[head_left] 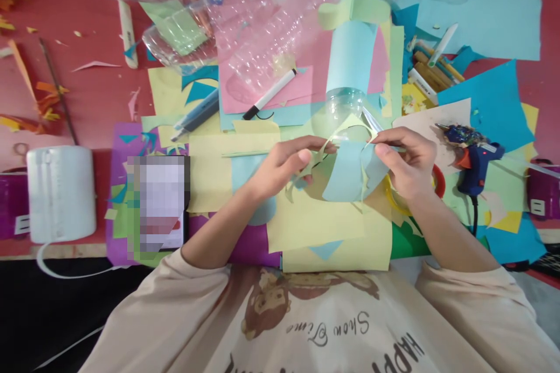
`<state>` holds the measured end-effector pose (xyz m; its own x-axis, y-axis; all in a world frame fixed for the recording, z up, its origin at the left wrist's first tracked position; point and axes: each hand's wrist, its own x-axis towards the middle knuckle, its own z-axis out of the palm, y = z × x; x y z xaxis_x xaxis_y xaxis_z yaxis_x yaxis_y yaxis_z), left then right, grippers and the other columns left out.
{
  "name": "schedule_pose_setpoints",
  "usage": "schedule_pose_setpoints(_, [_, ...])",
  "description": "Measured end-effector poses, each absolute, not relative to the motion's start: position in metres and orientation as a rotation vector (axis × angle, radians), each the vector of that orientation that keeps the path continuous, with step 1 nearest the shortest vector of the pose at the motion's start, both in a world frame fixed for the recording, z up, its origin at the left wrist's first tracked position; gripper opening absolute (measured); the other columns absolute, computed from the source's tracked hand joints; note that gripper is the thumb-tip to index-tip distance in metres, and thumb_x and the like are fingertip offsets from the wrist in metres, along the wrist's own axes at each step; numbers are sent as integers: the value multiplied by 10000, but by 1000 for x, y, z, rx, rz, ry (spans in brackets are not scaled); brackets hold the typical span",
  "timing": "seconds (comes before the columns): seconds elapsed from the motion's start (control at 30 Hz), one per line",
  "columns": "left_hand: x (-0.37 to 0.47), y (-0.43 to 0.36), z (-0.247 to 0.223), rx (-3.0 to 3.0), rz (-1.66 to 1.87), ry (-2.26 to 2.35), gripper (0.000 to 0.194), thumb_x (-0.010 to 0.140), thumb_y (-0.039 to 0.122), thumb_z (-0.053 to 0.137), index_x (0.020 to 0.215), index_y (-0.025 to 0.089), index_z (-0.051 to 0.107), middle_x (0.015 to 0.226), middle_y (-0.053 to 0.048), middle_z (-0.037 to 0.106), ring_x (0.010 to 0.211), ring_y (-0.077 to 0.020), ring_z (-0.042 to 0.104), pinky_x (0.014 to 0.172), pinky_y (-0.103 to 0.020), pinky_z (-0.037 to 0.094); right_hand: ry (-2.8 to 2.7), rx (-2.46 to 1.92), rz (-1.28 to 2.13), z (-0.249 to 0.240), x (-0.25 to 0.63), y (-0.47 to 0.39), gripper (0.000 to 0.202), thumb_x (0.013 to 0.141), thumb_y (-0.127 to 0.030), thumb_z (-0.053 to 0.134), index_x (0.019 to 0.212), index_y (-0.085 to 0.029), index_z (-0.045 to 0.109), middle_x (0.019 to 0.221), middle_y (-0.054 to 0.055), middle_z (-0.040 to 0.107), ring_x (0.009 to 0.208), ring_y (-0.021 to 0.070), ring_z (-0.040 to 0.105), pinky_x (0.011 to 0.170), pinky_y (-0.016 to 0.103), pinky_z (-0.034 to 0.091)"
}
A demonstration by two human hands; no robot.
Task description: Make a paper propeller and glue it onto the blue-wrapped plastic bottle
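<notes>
Between my hands hangs a thin, curved strip of pale green paper point(355, 120), cut to an irregular outline. My left hand point(291, 164) pinches its left end. At the right end, the thumb and fingertips of my right hand point(405, 157) close on the strip. Under the strip lies a light blue paper piece point(343, 172), resting over yellow sheets point(332, 221). Just beyond stands a clear bottle wrapped in light blue paper point(352, 61), with pale green paper shapes at its far end. Scissors point(371, 120) show their blades beside the bottle, their handles partly hidden.
A blue glue gun point(479, 169) and a roll of tape point(438, 180) lie to the right. Clear plastic bottles point(280, 29) lie across the back. A marker point(270, 94), a phone point(161, 204) and a white device point(61, 193) are on the left.
</notes>
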<state>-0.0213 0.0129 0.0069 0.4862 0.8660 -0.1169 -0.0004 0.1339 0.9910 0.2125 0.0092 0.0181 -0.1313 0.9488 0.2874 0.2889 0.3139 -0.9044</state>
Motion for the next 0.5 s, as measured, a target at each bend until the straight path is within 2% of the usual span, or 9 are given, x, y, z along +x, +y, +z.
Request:
schedule_pose_setpoints(0.13, [-14, 14, 7, 1151, 872, 975, 393, 749, 538, 694, 836, 156, 661, 635, 2, 642, 488, -90, 581, 480, -199, 484, -1710, -1112, 961, 22, 208, 7, 138, 838, -195, 648, 880, -305, 720, 824, -31, 739, 718, 139, 679, 544, 251, 519])
schedule_pose_setpoints(0.2, [-13, 16, 6, 1105, 927, 1011, 297, 748, 443, 728, 754, 163, 630, 538, 36, 579, 428, -74, 535, 431, -187, 442, -1740, -1130, 1005, 24, 208, 7, 147, 828, -187, 648, 867, -302, 730, 803, -35, 738, 677, 130, 662, 509, 246, 489])
schedule_pose_setpoints(0.3, [-15, 21, 7, 1003, 1219, 1043, 230, 771, 361, 708, 699, 186, 578, 533, 48, 560, 404, -64, 488, 405, -185, 400, -1709, -1194, 983, 24, 210, 10, 135, 816, -190, 636, 803, -280, 736, 718, -35, 713, 604, 123, 613, 483, 256, 441])
schedule_pose_setpoints(0.4, [-22, 30, 10, 767, 1600, 1092, 152, 819, 237, 620, 697, 197, 538, 601, 40, 558, 470, -61, 482, 459, -175, 403, -1589, -1219, 871, 20, 215, 16, 125, 777, -186, 632, 747, -260, 728, 686, -33, 694, 600, 131, 591, 523, 274, 440])
schedule_pose_setpoints(0.5, [-31, 39, 11, 613, 1791, 1179, 182, 827, 149, 505, 649, 185, 507, 646, 24, 482, 523, -61, 431, 497, -188, 374, -1394, -1185, 712, 15, 222, 24, 177, 744, -145, 571, 717, -247, 713, 685, -27, 679, 622, 137, 574, 572, 289, 435])
